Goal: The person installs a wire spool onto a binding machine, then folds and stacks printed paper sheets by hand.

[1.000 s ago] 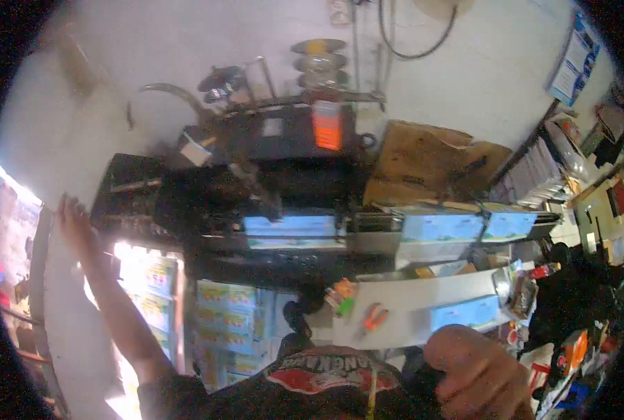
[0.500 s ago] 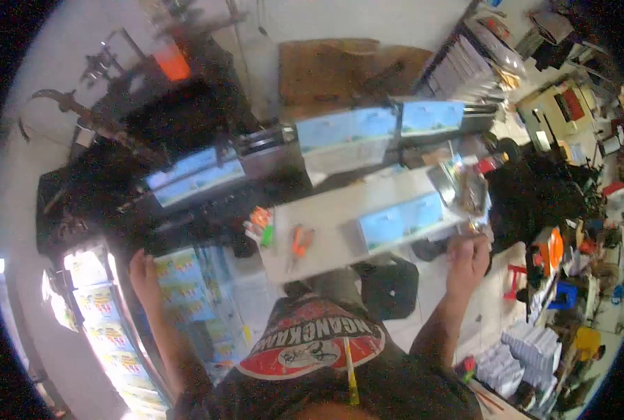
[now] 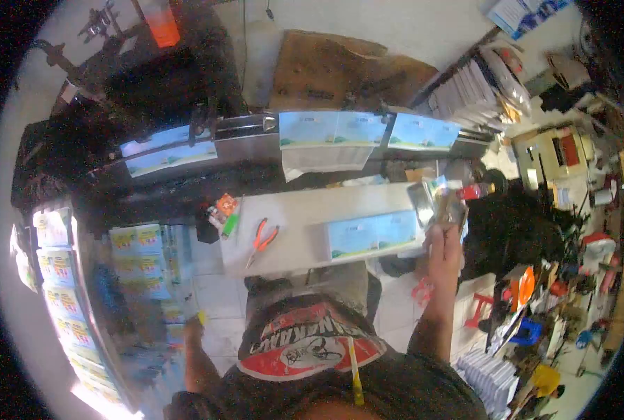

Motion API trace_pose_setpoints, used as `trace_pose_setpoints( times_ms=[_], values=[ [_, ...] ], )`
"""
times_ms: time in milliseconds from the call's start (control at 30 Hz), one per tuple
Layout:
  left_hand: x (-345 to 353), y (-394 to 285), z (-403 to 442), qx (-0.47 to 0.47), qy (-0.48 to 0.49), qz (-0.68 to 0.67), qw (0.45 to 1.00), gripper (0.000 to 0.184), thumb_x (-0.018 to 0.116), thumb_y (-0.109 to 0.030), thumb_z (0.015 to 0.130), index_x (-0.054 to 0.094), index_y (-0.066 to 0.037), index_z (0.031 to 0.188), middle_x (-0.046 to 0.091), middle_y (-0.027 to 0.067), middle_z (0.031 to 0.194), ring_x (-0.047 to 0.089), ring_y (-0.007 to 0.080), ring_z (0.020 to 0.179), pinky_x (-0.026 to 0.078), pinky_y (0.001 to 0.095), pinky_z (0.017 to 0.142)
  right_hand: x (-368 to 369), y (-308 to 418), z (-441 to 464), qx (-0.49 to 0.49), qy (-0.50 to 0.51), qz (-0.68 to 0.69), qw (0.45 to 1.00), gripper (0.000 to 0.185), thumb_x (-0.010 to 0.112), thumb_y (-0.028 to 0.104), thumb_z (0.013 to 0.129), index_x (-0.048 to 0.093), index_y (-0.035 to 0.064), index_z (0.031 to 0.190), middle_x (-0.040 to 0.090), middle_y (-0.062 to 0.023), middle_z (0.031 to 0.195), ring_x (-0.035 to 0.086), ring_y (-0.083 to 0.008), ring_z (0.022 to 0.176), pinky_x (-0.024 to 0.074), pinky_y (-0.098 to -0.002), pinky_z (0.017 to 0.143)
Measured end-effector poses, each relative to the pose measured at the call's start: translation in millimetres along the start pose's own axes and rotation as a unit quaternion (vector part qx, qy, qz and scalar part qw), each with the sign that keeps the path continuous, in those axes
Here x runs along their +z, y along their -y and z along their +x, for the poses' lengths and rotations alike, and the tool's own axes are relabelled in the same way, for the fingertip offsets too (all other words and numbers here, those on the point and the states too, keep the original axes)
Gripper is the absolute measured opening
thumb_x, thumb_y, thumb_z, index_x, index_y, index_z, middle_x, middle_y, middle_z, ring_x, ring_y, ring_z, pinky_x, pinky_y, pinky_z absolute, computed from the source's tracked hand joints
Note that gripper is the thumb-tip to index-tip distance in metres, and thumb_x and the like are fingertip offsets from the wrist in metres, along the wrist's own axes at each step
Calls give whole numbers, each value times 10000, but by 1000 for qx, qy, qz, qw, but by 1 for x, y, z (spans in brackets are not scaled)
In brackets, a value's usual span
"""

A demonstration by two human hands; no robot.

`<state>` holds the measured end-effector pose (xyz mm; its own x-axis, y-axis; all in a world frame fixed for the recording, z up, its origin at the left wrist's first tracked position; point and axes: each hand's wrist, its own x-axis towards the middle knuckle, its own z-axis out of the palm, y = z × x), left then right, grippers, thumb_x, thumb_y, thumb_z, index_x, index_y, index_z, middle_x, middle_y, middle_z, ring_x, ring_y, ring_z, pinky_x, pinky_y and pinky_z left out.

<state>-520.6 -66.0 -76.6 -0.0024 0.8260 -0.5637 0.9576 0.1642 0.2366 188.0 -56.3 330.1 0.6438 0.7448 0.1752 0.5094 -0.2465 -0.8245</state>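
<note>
My right hand [image 3: 443, 241] reaches the right end of the pale worktable [image 3: 294, 210], at a shiny metal container [image 3: 452, 212]. Its fingertips run up against the container, and whether they grip anything is unclear. Close to this hand lies a stack of light-blue printed sheets [image 3: 371, 235]. Low on the left, my left hand [image 3: 194, 326] hangs beside stacks of colourful printed sheets [image 3: 138, 260]. Blur hides its fingers. Orange-handled pliers [image 3: 261, 236] rest on the table's left part, next to a green item [image 3: 230, 225] and an orange-and-white packet [image 3: 227, 204].
A dark machine rail [image 3: 249, 150] runs behind the table, bearing blue printed sheets [image 3: 333, 130]. Brown cardboard [image 3: 340, 73] lies beyond it. White paper stacks [image 3: 490, 374], a red stool [image 3: 480, 308] and a blue stool [image 3: 529, 332] stand at the right.
My right hand has moved up and slightly left to the metal container. My left hand has dropped lower and shifted right. The whole view has shifted with the head.
</note>
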Motion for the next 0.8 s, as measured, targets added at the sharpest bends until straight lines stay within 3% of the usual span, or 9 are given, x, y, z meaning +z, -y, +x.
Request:
trace_pose_setpoints(
  times_ms=[67,100,133,167,200,233,500,700,800],
  values=[
    [56,-31,-57,70,95,226,967,251,589,-210,805,648,-90,1017,684,72,930,665,254,848,506,410,655,-4,-13,32,20,43,-76,996,302,442,246,987,499,26,789,533,-72,670,520,-181,632,421,-327,616],
    [97,-45,-90,-70,90,-211,971,279,612,-235,818,629,-84,1052,671,65,920,644,244,849,499,403,677,-5,-26,51,5,53,-80,995,302,442,246,987,499,26,789,533,-72,670,520,-181,632,421,-327,616],
    [137,-71,-114,-195,63,-605,769,315,636,-260,830,610,-78,1086,659,59,910,623,233,850,493,396,700,-9,-45,72,-9,96,-98,991,283,428,245,985,516,24,832,527,-46,676,514,-141,633,414,-299,593],
    [155,-119,-131,-379,97,-584,711,300,646,-302,839,617,-120,1075,637,55,879,608,221,856,488,407,715,-9,-66,94,-20,142,-116,983,274,414,243,984,534,22,876,521,-20,682,508,-101,634,407,-272,570],
    [202,-152,-140,-456,99,-593,656,219,613,-313,871,625,-151,1018,633,72,852,613,250,851,488,440,718,-6,-87,120,-86,164,-136,973,306,417,277,986,526,26,850,518,-19,678,494,-97,609,387,-262,546],
    [232,-182,-157,-486,124,-583,639,223,609,-315,873,625,-147,1019,634,77,855,613,255,852,488,441,720,2,-105,141,-51,186,-91,977,332,411,299,989,519,26,833,514,-21,677,483,-98,606,376,-260,542],
    [318,-357,-108,-305,205,-495,788,258,578,-325,885,625,-116,1029,639,114,881,614,293,856,488,452,737,56,-189,193,-158,309,-116,931,221,469,203,958,553,19,869,566,-74,724,512,-154,668,412,-295,638],
    [341,-330,-100,-273,193,-401,853,287,554,-333,895,624,-93,1036,643,142,901,614,322,859,489,460,750,47,-212,157,-75,333,-116,933,176,438,120,951,550,14,866,582,-96,765,570,-200,736,448,-320,679],
    [360,-291,-89,-243,174,-311,902,303,543,-337,899,624,-81,1039,645,156,910,615,337,861,489,464,757,47,-230,123,-169,310,-93,931,145,456,106,938,515,13,844,546,-142,726,551,-289,666,452,-356,647]
  ],
)
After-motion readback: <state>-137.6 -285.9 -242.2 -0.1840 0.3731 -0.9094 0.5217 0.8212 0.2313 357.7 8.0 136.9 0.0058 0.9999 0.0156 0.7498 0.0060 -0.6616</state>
